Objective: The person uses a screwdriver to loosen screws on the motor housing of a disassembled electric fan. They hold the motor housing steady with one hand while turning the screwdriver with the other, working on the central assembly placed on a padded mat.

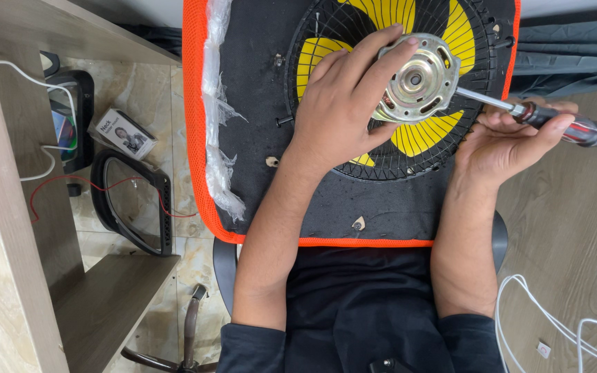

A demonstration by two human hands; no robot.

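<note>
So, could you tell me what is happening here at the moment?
A seated person is working on a fan laid on a black board with an orange edge across the lap. The left hand grips the round metal motor, which sits over the black wire fan guard and yellow blades. The right hand holds a screwdriver with its tip against the motor's side. White cables lie on the floor to the right.

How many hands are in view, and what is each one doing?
2. The left hand grips the round metal motor over the fan grille. The right hand holds a screwdriver against the motor's side.
</note>
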